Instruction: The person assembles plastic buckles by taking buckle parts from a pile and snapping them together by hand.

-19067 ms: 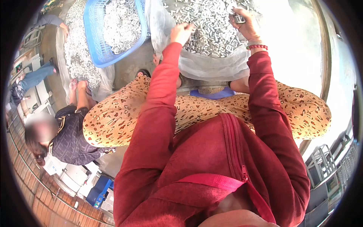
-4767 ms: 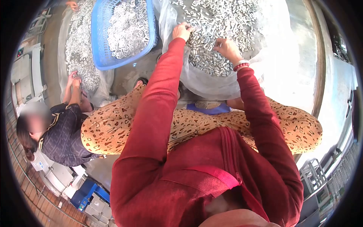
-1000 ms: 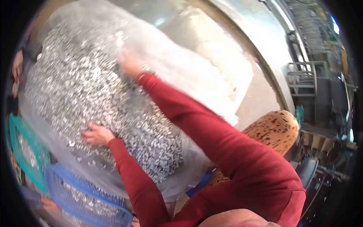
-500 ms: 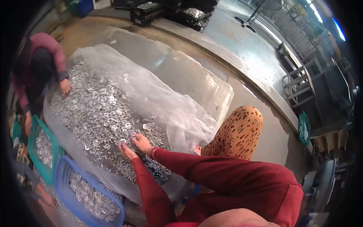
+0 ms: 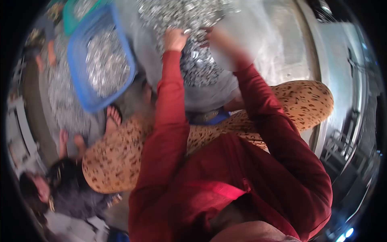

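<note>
Small silvery metal pieces (image 5: 199, 66) lie heaped on a translucent sheet (image 5: 205, 97) in front of me. Over the left side of the heap is my left hand (image 5: 175, 39), its fingers curled together near a small shiny piece; motion blur hides exactly what they hold. My right hand (image 5: 221, 42) is at the right of the heap, partly covered by a pale blurred patch. Its fingertips reach down to the pieces, and whether they hold one cannot be made out.
A blue basket (image 5: 131, 74) of metal pieces stands at the left, with a green basket (image 5: 69, 20) behind it. Another sheet of pieces (image 5: 64, 101) lies further left. A co-worker (image 5: 76, 193) sits at the lower left; another person's limbs (image 5: 51, 52) show at the upper left.
The view has swung round and down to my lap and the near heap. My hands, close together before, are now further apart, and the person in pink has left the view.
</note>
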A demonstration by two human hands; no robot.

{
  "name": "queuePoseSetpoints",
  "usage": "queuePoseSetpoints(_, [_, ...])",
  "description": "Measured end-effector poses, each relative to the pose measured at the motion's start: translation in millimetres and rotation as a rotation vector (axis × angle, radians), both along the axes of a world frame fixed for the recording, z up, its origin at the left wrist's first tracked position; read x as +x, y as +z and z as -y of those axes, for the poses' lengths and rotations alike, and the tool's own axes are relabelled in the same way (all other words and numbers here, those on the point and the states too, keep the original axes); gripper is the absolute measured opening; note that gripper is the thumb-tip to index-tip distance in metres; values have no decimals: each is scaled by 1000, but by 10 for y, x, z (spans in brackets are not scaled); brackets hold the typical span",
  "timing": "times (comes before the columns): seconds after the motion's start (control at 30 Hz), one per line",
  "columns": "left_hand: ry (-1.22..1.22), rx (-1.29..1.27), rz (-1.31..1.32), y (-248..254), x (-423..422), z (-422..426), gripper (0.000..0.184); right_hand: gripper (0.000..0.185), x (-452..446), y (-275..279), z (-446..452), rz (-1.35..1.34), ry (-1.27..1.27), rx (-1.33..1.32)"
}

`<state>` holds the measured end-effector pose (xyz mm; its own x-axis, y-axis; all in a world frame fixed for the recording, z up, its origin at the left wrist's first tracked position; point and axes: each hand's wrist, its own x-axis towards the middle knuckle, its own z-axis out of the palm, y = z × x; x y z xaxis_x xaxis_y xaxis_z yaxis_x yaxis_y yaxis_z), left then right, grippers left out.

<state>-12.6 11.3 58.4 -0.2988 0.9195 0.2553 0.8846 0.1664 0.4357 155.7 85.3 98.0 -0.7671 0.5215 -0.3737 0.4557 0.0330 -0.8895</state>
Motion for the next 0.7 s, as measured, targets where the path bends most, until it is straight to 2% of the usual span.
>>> queuePoseSetpoints(0.03, [-74,-55,114,3,-104,0,37,40,10,-5,5,-166,-274,-301])
queuePoseSetpoints(0.07, [12,-138,241,95,-97,63,38,43,15,-33,2,-162,-261,-234])
queuePoseSetpoints(0.1, [36,-326,317,268,-105,125,35,39,53,-56,10,-153,-255,-224])
queuePoseSetpoints(0.17, [151,-510,779,202,-177,158,27,36,117,-33,13,-96,-228,-240])
queuePoseSetpoints(0.23, [60,-335,1202,151,-239,210,24,33,140,-87,10,-151,-292,-180])
queuePoseSetpoints(0.27, [8,-245,1410,128,-267,218,24,33,144,-136,15,-272,-341,-283])
queuePoseSetpoints(0.4, [-153,-10,1611,361,-252,351,22,31,138,-138,33,-546,-488,-689])
queuePoseSetpoints(0.5, [-92,217,1909,137,-270,394,17,30,126,-157,29,-681,-522,-847])
queuePoseSetpoints(0.53, [-37,224,1988,32,-311,412,19,25,124,-207,-2,-631,-505,-831])
queuePoseSetpoints(0.63, [444,212,1925,-200,-302,375,33,26,115,-352,-48,-228,-213,-204])
queuePoseSetpoints(0.67, [482,134,1712,-159,-251,410,41,27,150,-468,-89,-107,-42,262])
queuePoseSetpoints(0.7, [389,-11,1487,-253,-276,409,44,28,118,-587,25,-9,77,571])
